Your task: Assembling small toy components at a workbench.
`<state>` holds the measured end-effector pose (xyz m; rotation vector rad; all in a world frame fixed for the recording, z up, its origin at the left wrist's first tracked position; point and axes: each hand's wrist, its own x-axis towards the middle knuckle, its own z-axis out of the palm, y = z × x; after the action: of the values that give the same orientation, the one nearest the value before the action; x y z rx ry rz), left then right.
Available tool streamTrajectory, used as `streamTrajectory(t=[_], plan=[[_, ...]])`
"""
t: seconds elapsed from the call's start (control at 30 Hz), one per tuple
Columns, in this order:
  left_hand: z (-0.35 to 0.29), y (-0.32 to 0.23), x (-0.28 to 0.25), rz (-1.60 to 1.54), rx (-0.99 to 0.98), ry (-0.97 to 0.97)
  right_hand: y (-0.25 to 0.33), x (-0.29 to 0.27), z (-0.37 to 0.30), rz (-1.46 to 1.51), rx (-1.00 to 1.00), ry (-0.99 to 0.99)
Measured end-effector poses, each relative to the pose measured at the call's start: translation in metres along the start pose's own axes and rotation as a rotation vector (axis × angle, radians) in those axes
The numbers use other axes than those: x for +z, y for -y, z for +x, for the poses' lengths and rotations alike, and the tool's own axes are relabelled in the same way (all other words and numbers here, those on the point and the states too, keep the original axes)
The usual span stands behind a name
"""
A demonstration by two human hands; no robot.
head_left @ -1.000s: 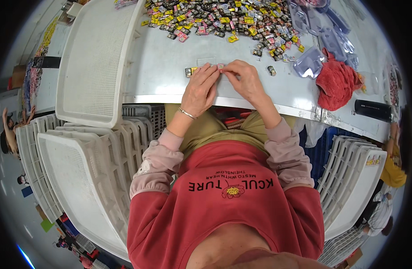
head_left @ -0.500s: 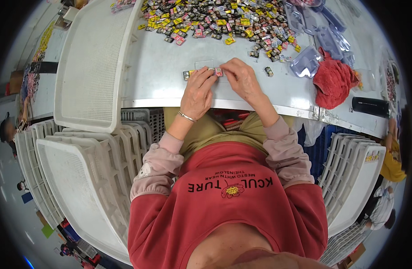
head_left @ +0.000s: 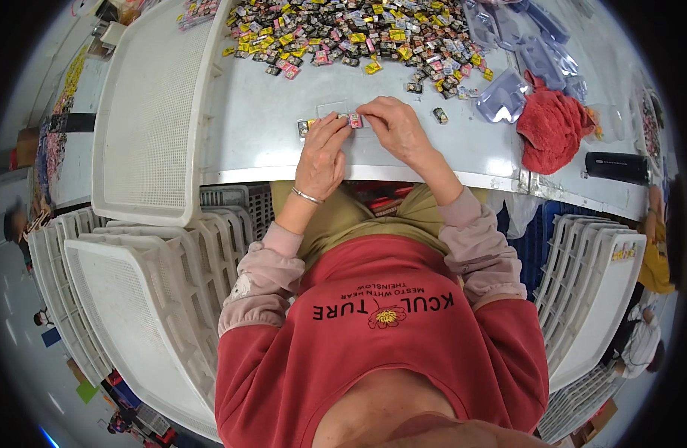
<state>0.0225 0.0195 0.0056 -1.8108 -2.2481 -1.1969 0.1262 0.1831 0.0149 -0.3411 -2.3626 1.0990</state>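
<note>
A row of small printed blocks lies near the table's front edge, in or over a clear plastic tray [head_left: 332,107]. At its left end is a black-and-yellow block [head_left: 304,128]; at its right end, a pink block [head_left: 355,120]. My left hand [head_left: 322,158] bends over the middle of the row, fingers together and fingertips down, hiding what lies beneath them. From the right, my right hand [head_left: 400,133] has thumb and forefinger closed at the pink block's edge. A single dark block [head_left: 440,116] lies apart, to the right of that hand.
A big pile of small blocks [head_left: 343,33] covers the table's far side. White mesh trays [head_left: 145,112] stand at the left. Toward the right are clear moulded plastic trays [head_left: 500,97], a red cloth [head_left: 552,131] and a black cylinder [head_left: 617,167]. Stacked crates [head_left: 134,299] flank my seat.
The whole view has shifted slightly. Both hands stay at the row of blocks with nearly the same grip; the right fingertips remain by the pink block.
</note>
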Motion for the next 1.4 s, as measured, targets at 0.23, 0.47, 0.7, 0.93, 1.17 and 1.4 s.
streamTrajectory(t=[0.23, 0.47, 0.7, 0.93, 1.17, 1.4], plan=[[-0.002, 0.002, 0.001, -0.002, 0.014, -0.022, 0.006, 0.017, -0.004, -0.212, -0.066, -0.076], [-0.001, 0.001, -0.001, 0.013, 0.025, 0.002, 0.010, 0.018, -0.003, 0.015, 0.182, -0.111], [-0.001, 0.002, 0.002, 0.010, 0.026, -0.018, 0.032, 0.030, -0.005, -0.092, 0.052, -0.169], [-0.002, 0.002, 0.000, -0.031, -0.005, -0.061, 0.021, 0.022, 0.011, -0.189, 0.084, -0.061], [0.009, 0.015, -0.046, -0.438, -0.331, -0.495, -0.003, -0.026, 0.009, 0.887, 0.565, 0.055], [0.007, 0.035, -0.070, -0.200, -0.354, -0.434, 0.002, -0.036, 0.017, 0.474, 0.393, 0.037]])
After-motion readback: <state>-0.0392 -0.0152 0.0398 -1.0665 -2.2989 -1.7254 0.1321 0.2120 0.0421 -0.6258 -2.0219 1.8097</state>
